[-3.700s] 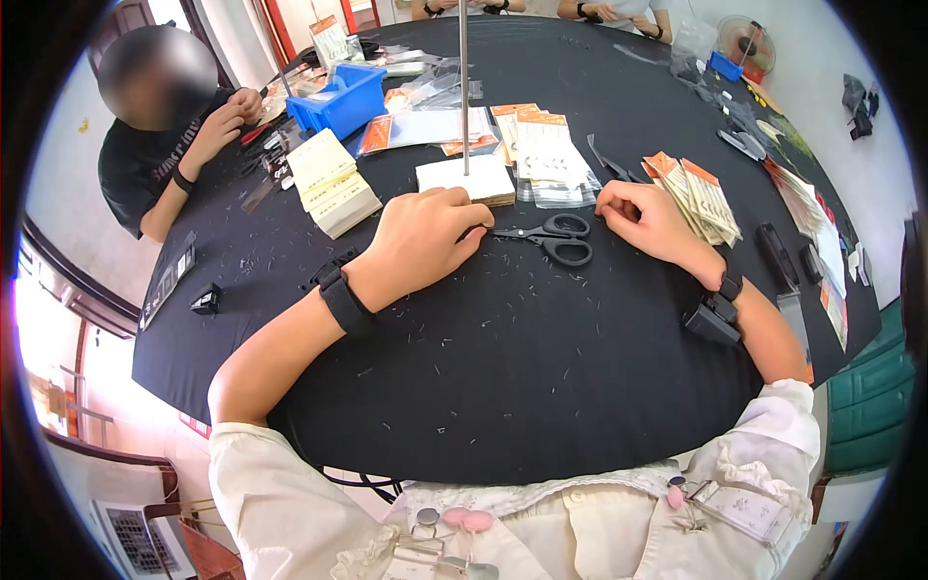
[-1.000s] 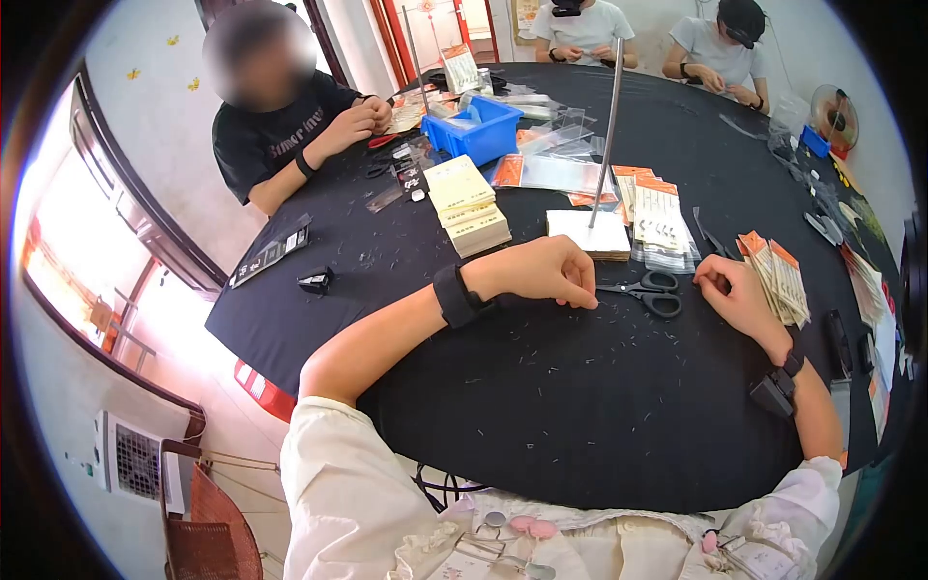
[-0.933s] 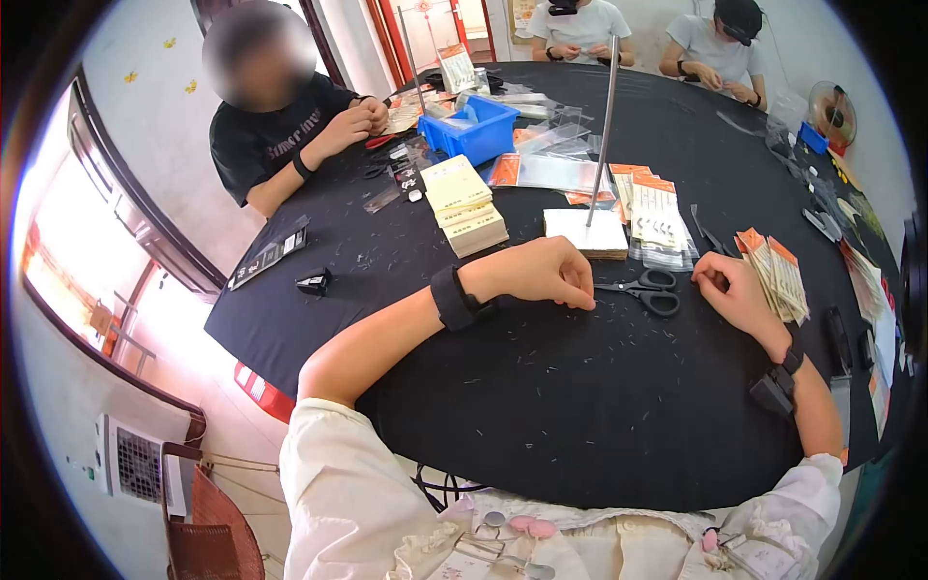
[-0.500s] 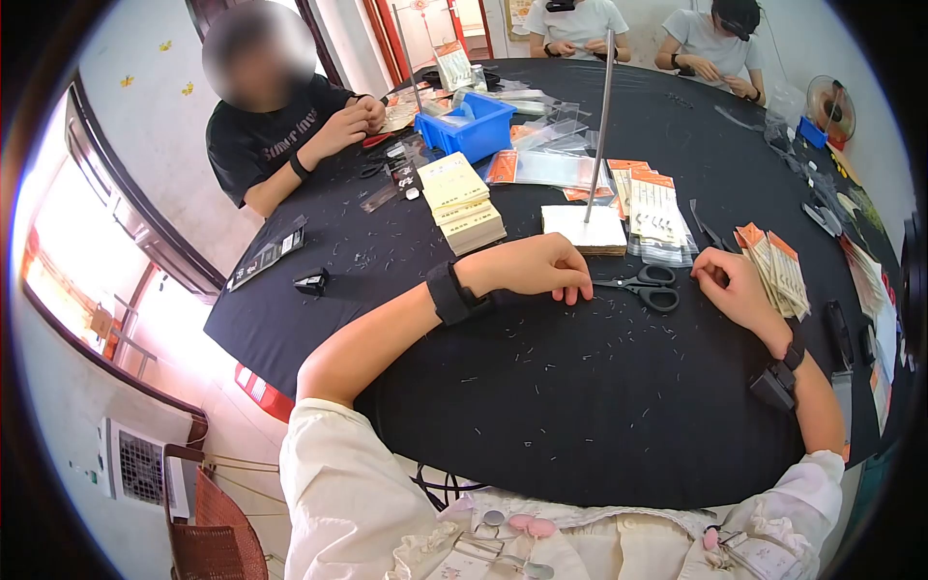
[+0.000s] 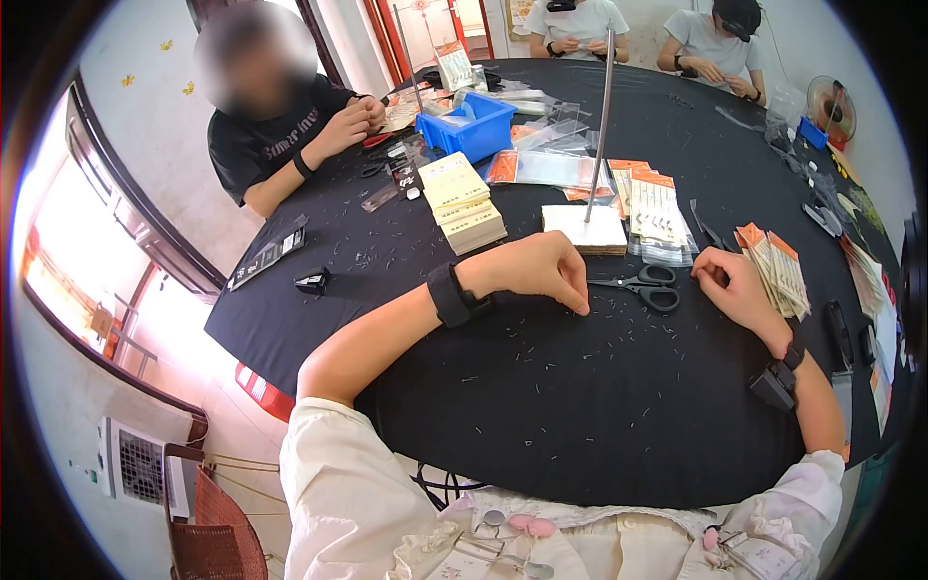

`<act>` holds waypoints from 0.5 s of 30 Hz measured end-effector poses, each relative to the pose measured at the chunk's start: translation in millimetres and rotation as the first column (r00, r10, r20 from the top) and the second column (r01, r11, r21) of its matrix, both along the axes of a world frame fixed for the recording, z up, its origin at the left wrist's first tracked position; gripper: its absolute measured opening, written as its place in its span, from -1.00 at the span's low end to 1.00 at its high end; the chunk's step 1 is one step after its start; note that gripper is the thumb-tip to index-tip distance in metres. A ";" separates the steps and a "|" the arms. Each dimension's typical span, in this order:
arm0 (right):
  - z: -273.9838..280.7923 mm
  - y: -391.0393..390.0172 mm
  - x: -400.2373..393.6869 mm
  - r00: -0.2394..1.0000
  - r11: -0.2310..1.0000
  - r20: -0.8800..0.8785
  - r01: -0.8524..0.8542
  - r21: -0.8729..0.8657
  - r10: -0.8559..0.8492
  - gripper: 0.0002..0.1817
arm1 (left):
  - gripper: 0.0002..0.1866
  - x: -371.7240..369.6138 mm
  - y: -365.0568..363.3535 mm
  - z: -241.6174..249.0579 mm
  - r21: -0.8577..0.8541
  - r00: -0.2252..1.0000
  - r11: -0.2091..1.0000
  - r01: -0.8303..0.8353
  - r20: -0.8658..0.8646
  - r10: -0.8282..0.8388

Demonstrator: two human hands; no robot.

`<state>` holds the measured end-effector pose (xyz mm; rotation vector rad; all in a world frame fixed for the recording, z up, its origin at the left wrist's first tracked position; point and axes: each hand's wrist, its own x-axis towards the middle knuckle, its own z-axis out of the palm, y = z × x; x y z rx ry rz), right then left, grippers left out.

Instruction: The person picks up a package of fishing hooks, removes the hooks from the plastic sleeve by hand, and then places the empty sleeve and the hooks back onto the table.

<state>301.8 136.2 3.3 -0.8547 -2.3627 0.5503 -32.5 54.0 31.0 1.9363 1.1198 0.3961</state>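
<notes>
My left hand (image 5: 537, 269) hovers low over the black table, its thumb and fingertips pinched together and pointing down. Anything in that pinch is too small or hidden to make out. Small pale bits (image 5: 546, 366) lie scattered on the cloth around and below it. Black-handled scissors (image 5: 653, 289) lie between my hands, their blades toward my left fingertips. To the right of the scissors, my right hand (image 5: 737, 292) rests with fingers curled in; their inside is hidden. Beside it is a fan of packaged cards with orange tops (image 5: 776, 271). A stack of white cards (image 5: 583, 230) stands behind my left hand.
A metal rod (image 5: 601, 126) rises upright by the white stack. Left of it are stacked cream cards (image 5: 461, 205) and a blue bin (image 5: 468, 128). Clear packets (image 5: 561, 168) lie behind. A person in black (image 5: 280, 135) sits at left; two people in white work across the table.
My left fingertips have dipped slightly toward the cloth and drawn together into a pinch. My right hand and the scissors have stayed in place.
</notes>
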 end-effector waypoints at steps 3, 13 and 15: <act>-0.3 0.1 0.3 1.000 1.000 0.005 0.004 0.001 -0.004 -0.97 | -0.82 0.4 -1.2 1.7 0.001 1.000 1.000 -0.007 -0.013 0.007; 2.3 -2.2 -1.0 1.000 1.000 0.013 0.005 0.017 -0.005 -0.98 | -0.75 0.0 1.5 -0.7 0.041 0.992 0.992 -0.124 -0.033 0.125; 2.6 -1.9 -0.6 1.000 1.000 0.018 0.003 0.015 -0.003 -0.98 | -0.76 0.4 1.0 0.0 0.027 0.992 0.993 -0.119 -0.031 0.120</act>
